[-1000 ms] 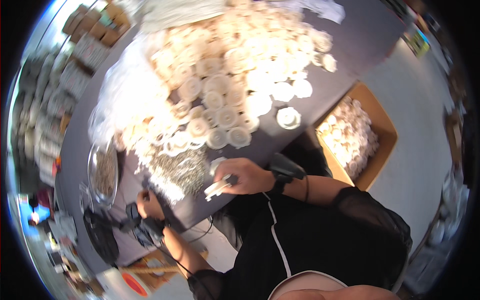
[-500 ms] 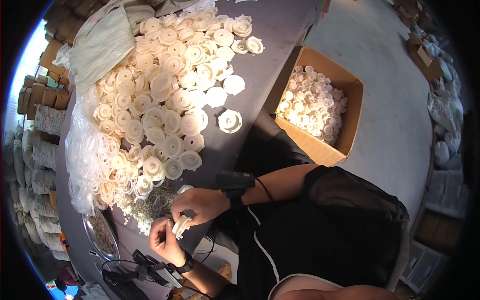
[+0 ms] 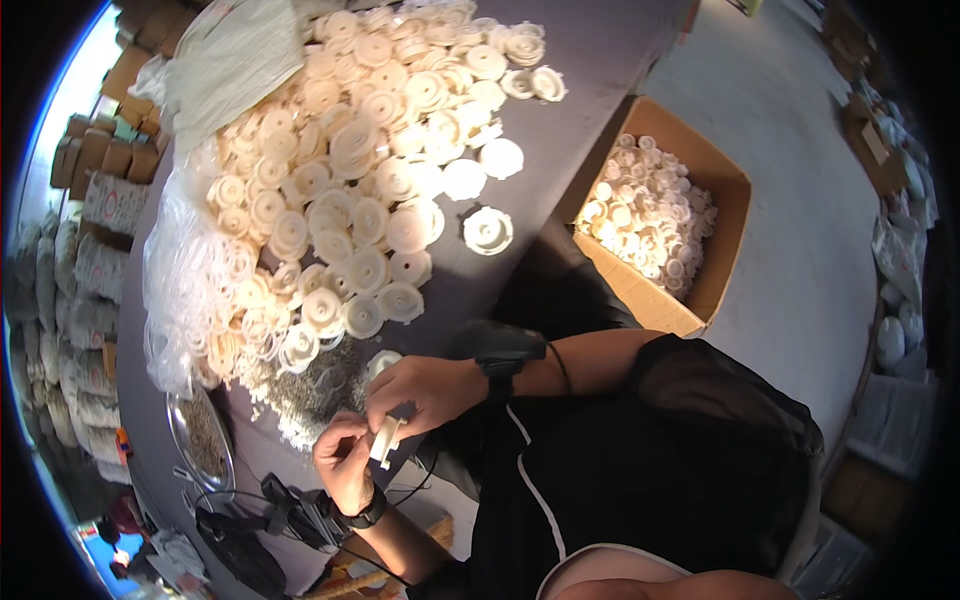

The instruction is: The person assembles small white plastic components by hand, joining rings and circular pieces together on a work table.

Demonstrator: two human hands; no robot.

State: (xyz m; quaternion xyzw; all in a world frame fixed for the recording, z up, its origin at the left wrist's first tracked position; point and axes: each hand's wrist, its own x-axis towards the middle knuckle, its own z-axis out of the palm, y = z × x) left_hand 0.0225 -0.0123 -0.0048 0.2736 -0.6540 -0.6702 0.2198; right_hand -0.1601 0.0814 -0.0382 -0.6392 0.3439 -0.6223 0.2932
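Right hand [image 3: 415, 390] held disc [image 3: 383, 442] on edge; left hand [image 3: 343, 462], fingers narrow, contents unclear, was just left; steadiness seemed key.

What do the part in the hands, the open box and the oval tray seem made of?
Part: probably plastic, fairly matte, given its even cream colour and small tabs.
Open box: dull cardboard, by its plain brown walls.
Oval tray: likely polished metal, from its bright silvery rim.
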